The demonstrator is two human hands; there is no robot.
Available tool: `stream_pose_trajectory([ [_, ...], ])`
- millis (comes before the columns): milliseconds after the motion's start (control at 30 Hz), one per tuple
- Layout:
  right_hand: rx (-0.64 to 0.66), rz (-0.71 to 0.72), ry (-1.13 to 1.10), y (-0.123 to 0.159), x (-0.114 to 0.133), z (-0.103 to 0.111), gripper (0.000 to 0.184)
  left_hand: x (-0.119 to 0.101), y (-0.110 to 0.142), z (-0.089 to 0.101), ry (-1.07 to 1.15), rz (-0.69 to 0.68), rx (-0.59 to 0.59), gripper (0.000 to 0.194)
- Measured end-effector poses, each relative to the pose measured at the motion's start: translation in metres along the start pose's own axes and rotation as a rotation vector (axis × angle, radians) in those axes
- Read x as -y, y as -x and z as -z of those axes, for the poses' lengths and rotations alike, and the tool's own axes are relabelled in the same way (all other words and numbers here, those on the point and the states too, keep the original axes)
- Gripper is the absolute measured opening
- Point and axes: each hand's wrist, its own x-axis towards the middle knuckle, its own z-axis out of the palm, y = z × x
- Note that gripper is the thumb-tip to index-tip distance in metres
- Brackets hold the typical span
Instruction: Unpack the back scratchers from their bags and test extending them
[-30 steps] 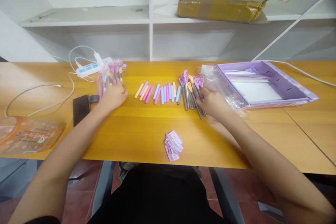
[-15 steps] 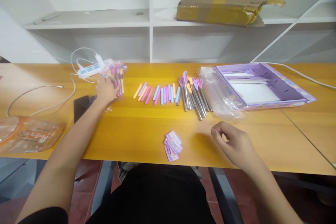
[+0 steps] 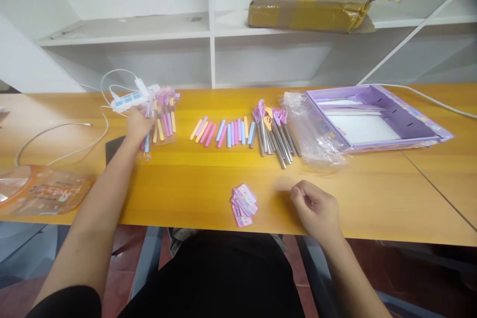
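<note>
Curling loosely, the bare right hand (image 3: 316,208) is keeping its thumb near its forefinger, showing nothing held, and is hovering over or resting on the brown wooden table (image 3: 179,184). The bare left hand (image 3: 138,124) is touching the left end of the clear-wrapped packs of pastel-handled, claw-headed sticks (image 3: 167,117); its fingers are hiding what it may be gripping, so how tightly they are closing cannot be told. Compared with half a second ago, the left hand is lying farther left, uncovering more coloured handles, while the right hand is sitting nearer the small pink-and-lilac printed cards (image 3: 244,204). Between the hands, loose pastel tubes (image 3: 229,132) are lying in a row beside silver rods with coloured plastic claw heads (image 3: 276,134). A crumpled clear plastic bag (image 3: 316,134) is touching the open purple box (image 3: 395,104). Behind the left hand, a white power strip (image 3: 126,101) is crowding the packs; the left forearm is partly covering a flat black object (image 3: 113,148). An orange-and-clear plastic bag (image 3: 48,191) is bearing lettering too blurred to read, as is the taped brown parcel's (image 3: 305,7) white label
</note>
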Motion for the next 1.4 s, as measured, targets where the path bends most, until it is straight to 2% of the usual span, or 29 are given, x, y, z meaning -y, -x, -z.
stream_pose_trajectory([
  [67, -0.033, -0.034, -0.009, 0.003, -0.001, 0.002, 0.045, -0.010, 0.009, 0.009, 0.053, 0.031, -0.076, 0.054],
  [133, -0.058, -0.049, -0.065, 0.005, 0.001, 0.005, 0.046, -0.026, 0.036, 0.021, 0.071, -0.090, -0.121, 0.052],
  [167, -0.063, -0.049, -0.106, 0.007, 0.004, 0.005, 0.047, -0.035, 0.059, 0.028, 0.052, -0.201, -0.129, 0.053],
  [233, -0.026, -0.047, -0.207, 0.010, 0.013, 0.003, 0.042, -0.052, 0.121, 0.037, -0.059, -0.457, -0.062, 0.057],
  [333, 0.169, -0.050, -0.424, 0.018, 0.034, -0.010, 0.016, -0.074, 0.229, 0.034, -0.156, -0.879, 0.116, 0.060],
  [400, 0.307, -0.058, -0.564, 0.026, 0.046, -0.023, 0.036, -0.081, 0.285, 0.024, -0.054, -1.105, 0.136, 0.064],
  [467, 0.367, -0.111, -0.624, 0.033, 0.055, -0.039, 0.040, -0.085, 0.316, 0.012, 0.030, -1.158, 0.157, 0.071],
  [533, 0.377, -0.204, -0.635, 0.039, 0.059, -0.053, 0.031, -0.088, 0.322, 0.003, 0.061, -1.119, 0.166, 0.072],
  [633, 0.372, -0.256, -0.660, 0.041, 0.059, -0.065, 0.029, -0.093, 0.312, -0.002, 0.077, -1.054, 0.170, 0.061],
  [767, 0.317, -0.060, -0.536, 0.037, 0.062, -0.064, 0.020, -0.102, 0.304, -0.006, 0.251, -1.046, 0.195, 0.033],
  [867, 0.311, 0.060, -0.438, 0.034, 0.063, -0.057, 0.020, -0.105, 0.307, -0.010, 0.349, -1.060, 0.157, 0.025],
  [967, 0.331, 0.106, -0.446, 0.034, 0.062, -0.054, 0.020, -0.107, 0.309, -0.014, 0.366, -1.153, 0.093, 0.018],
  [1133, 0.413, 0.080, -0.492, 0.037, 0.054, -0.054, 0.018, -0.105, 0.306, -0.016, 0.362, -1.209, -0.010, 0.024],
  [1200, 0.370, 0.083, -0.474, 0.039, 0.050, -0.055, 0.017, -0.101, 0.304, -0.018, 0.372, -1.201, -0.022, 0.024],
  [1333, 0.196, 0.143, -0.387, 0.041, 0.041, -0.056, 0.013, -0.095, 0.303, -0.021, 0.433, -1.163, -0.006, 0.017],
  [1400, 0.224, 0.231, -0.358, 0.040, 0.038, -0.056, 0.008, -0.094, 0.303, -0.022, 0.437, -1.130, 0.029, 0.007],
])
